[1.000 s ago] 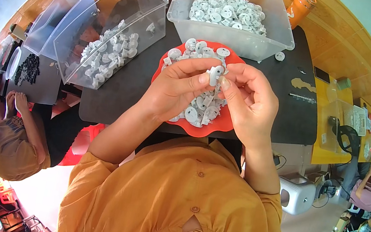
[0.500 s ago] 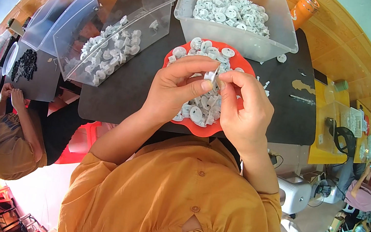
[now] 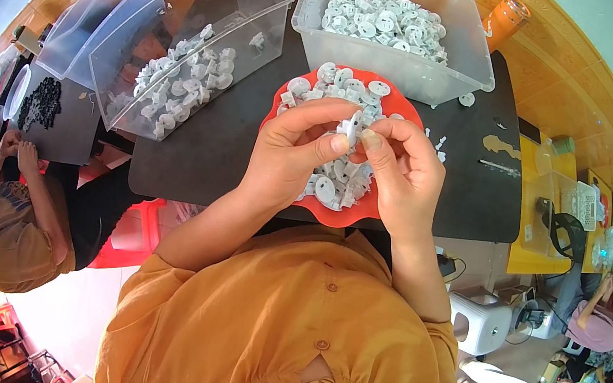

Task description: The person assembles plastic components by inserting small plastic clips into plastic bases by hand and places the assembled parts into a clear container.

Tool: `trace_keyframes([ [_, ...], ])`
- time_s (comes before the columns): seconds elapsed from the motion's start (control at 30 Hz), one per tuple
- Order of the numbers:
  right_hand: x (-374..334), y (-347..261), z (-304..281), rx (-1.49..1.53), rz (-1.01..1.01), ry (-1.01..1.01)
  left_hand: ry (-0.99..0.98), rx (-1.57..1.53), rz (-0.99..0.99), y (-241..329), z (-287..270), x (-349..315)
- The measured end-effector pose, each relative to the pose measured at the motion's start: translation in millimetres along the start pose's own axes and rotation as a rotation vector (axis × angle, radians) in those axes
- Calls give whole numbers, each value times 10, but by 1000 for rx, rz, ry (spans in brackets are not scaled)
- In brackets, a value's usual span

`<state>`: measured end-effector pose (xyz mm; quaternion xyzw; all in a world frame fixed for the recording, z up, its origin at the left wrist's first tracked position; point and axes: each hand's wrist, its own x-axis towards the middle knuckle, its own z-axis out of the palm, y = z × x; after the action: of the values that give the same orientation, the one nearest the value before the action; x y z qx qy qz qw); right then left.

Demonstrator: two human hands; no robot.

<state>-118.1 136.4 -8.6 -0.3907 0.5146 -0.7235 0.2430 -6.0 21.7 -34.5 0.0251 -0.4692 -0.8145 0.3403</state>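
Observation:
Over a red scalloped tray (image 3: 383, 197) heaped with small white plastic parts (image 3: 326, 189), both of my hands are raised close together. My left hand (image 3: 293, 148) is closed, pinching one white round plastic part (image 3: 351, 128) on edge between thumb and index finger. Small dark holes show on the face turned right. Just right of that part, my right hand (image 3: 411, 179) is closed too, its thumb and index fingertip pressed together. Whatever lies between those fingertips is too small or hidden to make out.
Behind the tray stands a translucent bin (image 3: 394, 66) of similar white parts. A clear slanted bin (image 3: 269, 29) at left holds more. An orange can (image 3: 507, 18) is at the back. Loose bits lie on the dark table (image 3: 470, 196). A person (image 3: 30, 225) works at left; others are at right.
The white part has turned so its holed face shows more. My right fingertips have shifted slightly off its face, and that hand has tilted. At lower right a person in red has moved.

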Motion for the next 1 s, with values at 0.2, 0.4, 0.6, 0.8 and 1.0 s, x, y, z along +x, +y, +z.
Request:
trace_keyframes([
  [0.2,-19,188,2,-87,-62,8,13,52,-3,-101,-25,-14],
  [0.4,-19,232,121,-46,5,44,58,5,18,-117,-70,-52],
  [0.6,0,197,104,-9,3,21,44,124,94,-61,-75,-26],
  [0.8,92,148,-950,-525,61,237,482,852,534,946,-626,300],
  [1.0,55,552,-1849,-1102,-77,78,548,1612,581,1345,-912,483],
])
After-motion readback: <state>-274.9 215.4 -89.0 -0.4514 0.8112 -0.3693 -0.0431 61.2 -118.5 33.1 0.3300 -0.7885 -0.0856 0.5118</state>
